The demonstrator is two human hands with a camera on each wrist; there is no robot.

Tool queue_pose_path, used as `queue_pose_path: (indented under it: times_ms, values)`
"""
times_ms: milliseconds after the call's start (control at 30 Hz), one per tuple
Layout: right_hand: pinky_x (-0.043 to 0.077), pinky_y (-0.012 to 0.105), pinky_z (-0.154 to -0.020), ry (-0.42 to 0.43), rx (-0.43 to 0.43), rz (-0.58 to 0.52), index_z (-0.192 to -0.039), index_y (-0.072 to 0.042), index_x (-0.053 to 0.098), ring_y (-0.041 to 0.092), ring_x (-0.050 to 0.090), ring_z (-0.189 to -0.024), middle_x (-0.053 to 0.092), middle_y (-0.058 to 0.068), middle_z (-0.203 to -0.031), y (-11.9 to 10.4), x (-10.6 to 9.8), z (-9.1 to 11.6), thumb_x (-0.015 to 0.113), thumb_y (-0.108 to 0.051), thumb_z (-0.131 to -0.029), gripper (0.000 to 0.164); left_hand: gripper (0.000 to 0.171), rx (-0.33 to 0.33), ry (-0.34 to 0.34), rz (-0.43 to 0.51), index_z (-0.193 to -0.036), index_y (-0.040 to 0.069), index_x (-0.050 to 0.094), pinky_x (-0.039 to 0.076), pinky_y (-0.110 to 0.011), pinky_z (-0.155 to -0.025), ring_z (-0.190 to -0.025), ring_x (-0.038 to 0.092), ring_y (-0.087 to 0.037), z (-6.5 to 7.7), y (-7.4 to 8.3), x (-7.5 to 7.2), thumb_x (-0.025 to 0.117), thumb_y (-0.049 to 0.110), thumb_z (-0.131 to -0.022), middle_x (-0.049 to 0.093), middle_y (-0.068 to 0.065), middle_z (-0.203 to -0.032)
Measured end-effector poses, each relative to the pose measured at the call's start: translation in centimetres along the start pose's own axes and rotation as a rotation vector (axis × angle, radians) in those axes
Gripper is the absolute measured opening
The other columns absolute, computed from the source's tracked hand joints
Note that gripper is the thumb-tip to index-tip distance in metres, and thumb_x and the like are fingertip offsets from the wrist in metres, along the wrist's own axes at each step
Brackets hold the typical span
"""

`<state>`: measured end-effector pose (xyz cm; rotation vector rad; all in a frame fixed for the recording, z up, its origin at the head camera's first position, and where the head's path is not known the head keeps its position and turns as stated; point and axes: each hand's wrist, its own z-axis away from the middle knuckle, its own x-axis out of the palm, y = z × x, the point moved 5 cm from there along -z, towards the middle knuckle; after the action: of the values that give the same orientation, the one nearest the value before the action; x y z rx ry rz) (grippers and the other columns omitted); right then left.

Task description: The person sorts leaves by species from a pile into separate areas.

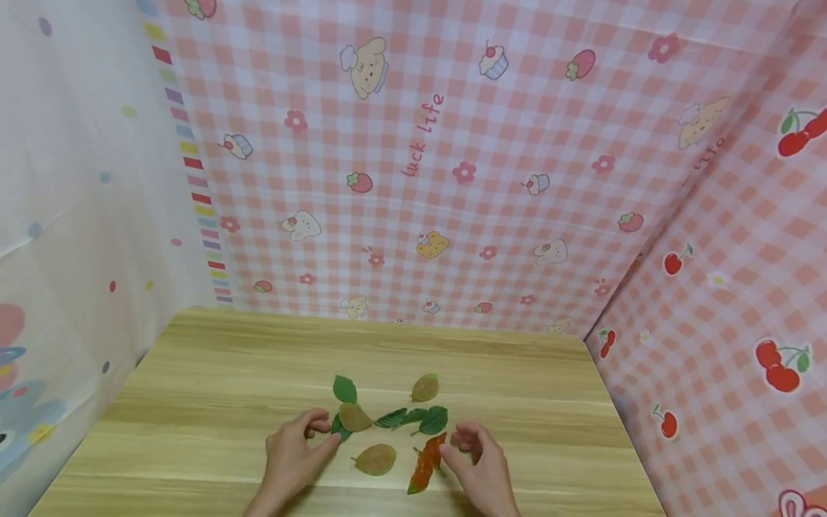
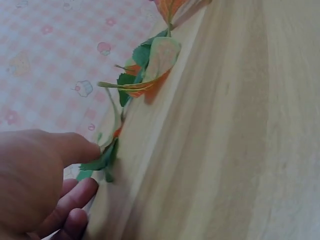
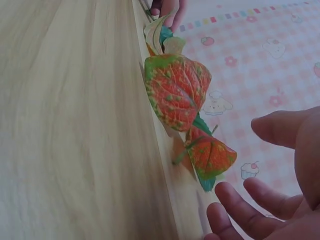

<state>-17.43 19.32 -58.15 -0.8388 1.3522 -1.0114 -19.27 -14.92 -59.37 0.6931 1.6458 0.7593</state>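
Several leaves lie on the wooden table in the head view. On the left, a brownish leaf [image 1: 354, 417] overlaps a green leaf [image 1: 339, 429], with another green leaf [image 1: 345, 389] above. My left hand [image 1: 293, 449] is beside this group; its thumb tip is right at the lower green leaf [image 2: 102, 161], its fingers loosely bent. Toward the right are toothed green leaves [image 1: 433, 420] and two red-orange leaves [image 1: 421, 474], speckled with green [image 3: 179, 90]. Beside these, my right hand [image 1: 479, 463] has thumb and fingers spread apart, nothing between them.
One brownish leaf [image 1: 375, 459] lies between the hands, another [image 1: 424, 388] farther back. Behind the wooden table [image 1: 213, 388] hangs a pink checked cloth [image 1: 388, 215]. A white patterned cloth [image 1: 84, 179] borders the left, a cherry-print cloth [image 1: 723, 316] the right.
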Motion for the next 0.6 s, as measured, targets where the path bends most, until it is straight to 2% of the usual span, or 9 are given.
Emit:
queue_pose_path:
  times_ms: [200,600]
  values:
    - [0.055,0.023,-0.102,-0.002,0.029,-0.010,-0.126,0.000,0.072,0.011,0.070,-0.103,0.082,0.008,-0.111,0.34,0.27,-0.14,0.090,-0.023,-0.098,0.041,0.025,-0.013,0.030,-0.029,-0.110,0.016,0.084,0.029,-0.041,-0.087,-0.089,0.062,-0.011,-0.20,-0.35,0.63,0.096,0.016,-0.088,0.084,0.010,-0.091]
    - [0.051,0.023,-0.094,-0.003,0.017,0.063,-0.108,-0.007,0.077,0.007,0.072,-0.095,0.081,0.003,-0.100,0.65,1.04,-0.05,0.094,-0.023,-0.093,0.028,0.020,0.025,0.065,-0.048,-0.099,0.021,0.084,0.029,-0.037,-0.084,-0.083,0.059,-0.005,-0.23,-0.70,0.58,0.097,0.013,-0.086,0.081,0.015,-0.084]
